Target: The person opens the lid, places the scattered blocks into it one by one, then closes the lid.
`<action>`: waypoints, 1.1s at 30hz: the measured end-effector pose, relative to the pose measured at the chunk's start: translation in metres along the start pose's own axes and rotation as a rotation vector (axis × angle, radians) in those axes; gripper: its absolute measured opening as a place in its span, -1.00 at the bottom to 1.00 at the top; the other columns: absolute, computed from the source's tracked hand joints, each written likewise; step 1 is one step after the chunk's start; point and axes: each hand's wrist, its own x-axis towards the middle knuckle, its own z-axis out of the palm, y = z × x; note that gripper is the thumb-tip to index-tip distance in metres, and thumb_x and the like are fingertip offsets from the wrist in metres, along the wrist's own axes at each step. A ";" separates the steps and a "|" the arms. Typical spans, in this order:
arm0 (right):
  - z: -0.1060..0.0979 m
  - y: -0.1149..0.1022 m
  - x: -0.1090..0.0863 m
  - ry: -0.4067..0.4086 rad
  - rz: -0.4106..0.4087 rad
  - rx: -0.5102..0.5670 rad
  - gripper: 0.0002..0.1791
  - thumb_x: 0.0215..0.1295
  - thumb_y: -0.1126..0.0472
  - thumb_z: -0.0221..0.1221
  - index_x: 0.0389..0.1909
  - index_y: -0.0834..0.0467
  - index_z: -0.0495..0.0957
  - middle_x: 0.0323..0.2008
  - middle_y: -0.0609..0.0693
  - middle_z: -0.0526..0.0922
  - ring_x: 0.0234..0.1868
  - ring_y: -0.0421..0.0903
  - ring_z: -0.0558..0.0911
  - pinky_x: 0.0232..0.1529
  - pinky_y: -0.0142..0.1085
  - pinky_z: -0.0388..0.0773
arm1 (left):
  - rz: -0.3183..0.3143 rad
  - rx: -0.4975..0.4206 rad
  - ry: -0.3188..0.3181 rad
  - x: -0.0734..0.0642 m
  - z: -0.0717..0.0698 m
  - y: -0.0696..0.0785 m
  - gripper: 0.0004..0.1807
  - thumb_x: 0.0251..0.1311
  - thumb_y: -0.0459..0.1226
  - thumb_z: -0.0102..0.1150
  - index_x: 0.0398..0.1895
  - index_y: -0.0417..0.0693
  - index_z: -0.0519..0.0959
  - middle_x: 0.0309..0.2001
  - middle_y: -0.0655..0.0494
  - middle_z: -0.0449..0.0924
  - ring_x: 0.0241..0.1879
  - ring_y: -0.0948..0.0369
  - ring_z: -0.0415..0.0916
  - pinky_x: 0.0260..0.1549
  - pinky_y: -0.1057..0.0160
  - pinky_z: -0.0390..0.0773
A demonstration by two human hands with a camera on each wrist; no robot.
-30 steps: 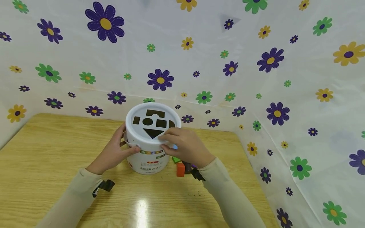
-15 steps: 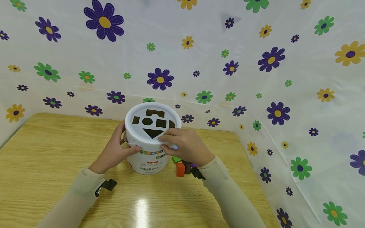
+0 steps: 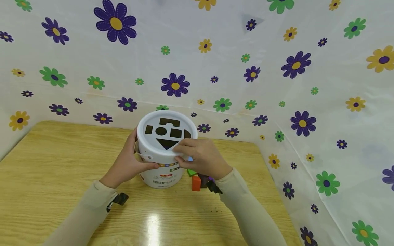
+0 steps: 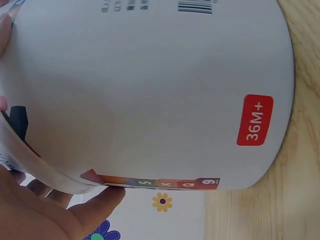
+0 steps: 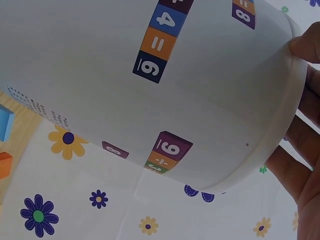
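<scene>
A white bucket (image 3: 166,179) stands on the wooden table, covered by a white lid (image 3: 150,140) with several cut-out shapes, among them a triangle and a circle. My left hand (image 3: 126,165) grips the bucket's left side, its thumb on the front just under the rim and its fingers reaching behind. The bucket's white handle (image 4: 47,172) hangs along that side, close to the palm. With my right hand (image 3: 204,158) I pinch the front right rim of the lid, the thumb below the edge and the fingers on top. Those fingers partly cover one cut-out.
Right of the bucket, partly under my right hand, lie an orange block (image 3: 196,183), a green block (image 3: 191,173) and a dark block (image 3: 204,181). A blue block (image 5: 5,122) shows in the right wrist view. Flower-printed sheeting (image 3: 227,92) rises behind and to the right.
My left thumb has slid a little right and down, and the handle's joint now shows above it. My right hand keeps its place on the lid's rim.
</scene>
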 end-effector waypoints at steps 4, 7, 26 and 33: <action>0.000 -0.001 0.001 0.006 -0.004 -0.015 -0.81 0.22 0.16 0.41 -0.18 0.13 0.77 -0.19 -0.08 0.78 -0.32 -0.21 0.77 -0.29 -0.50 0.71 | -0.005 0.009 0.009 0.000 0.000 -0.003 0.45 -0.22 -0.17 0.77 0.64 0.54 -0.10 0.54 0.17 0.12 0.48 0.00 0.18 0.29 -0.46 0.38; 0.000 -0.001 0.002 0.013 -0.010 -0.019 -0.82 0.21 0.16 0.41 -0.19 0.13 0.77 -0.19 -0.08 0.77 -0.33 -0.21 0.77 -0.29 -0.49 0.72 | 0.000 0.011 0.012 0.000 0.000 -0.004 0.45 -0.23 -0.18 0.77 0.65 0.52 -0.10 0.55 0.14 0.12 0.50 -0.01 0.16 0.28 -0.47 0.38; 0.000 0.000 0.003 0.018 -0.027 -0.021 -0.82 0.16 0.18 0.42 -0.22 0.13 0.77 -0.20 -0.07 0.78 -0.32 -0.18 0.77 -0.28 -0.46 0.73 | -0.017 0.015 -0.003 -0.002 0.000 -0.002 0.42 -0.17 -0.12 0.74 0.64 0.58 -0.13 0.55 0.16 0.11 0.51 -0.08 0.14 0.24 -0.44 0.44; 0.001 0.001 0.003 0.017 -0.039 -0.023 -0.81 0.16 0.18 0.42 -0.22 0.13 0.76 -0.20 -0.07 0.78 -0.32 -0.19 0.77 -0.27 -0.44 0.74 | -0.016 -0.003 0.002 -0.001 -0.001 -0.002 0.40 -0.18 -0.13 0.75 0.64 0.57 -0.09 0.54 0.20 0.13 0.51 -0.05 0.16 0.25 -0.42 0.44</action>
